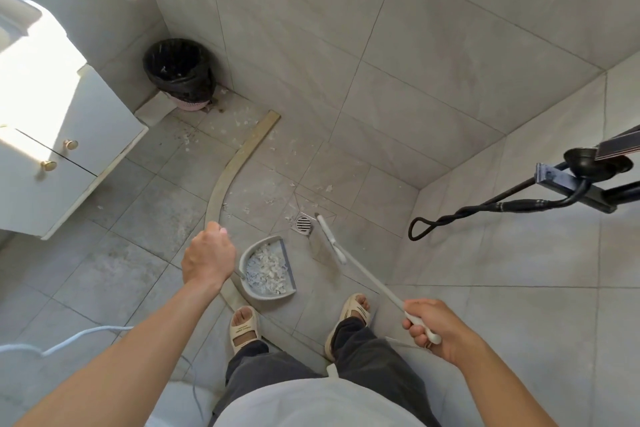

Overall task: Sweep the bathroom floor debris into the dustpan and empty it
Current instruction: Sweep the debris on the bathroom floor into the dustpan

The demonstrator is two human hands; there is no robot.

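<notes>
My broom (349,262) runs long from my right hand (438,331) at the lower right, up and left to its head by the drain (303,224). My fingers curl tight round its white handle. My left hand (209,255) is closed on the dustpan (268,269) handle, which is mostly hidden under it. The pan sits low in the middle, full of white bits, open side facing right

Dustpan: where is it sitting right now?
Head view, lower centre: the dustpan sits on the floor just ahead of the feet, beside the floor drain, with the left hand on its handle.
</notes>
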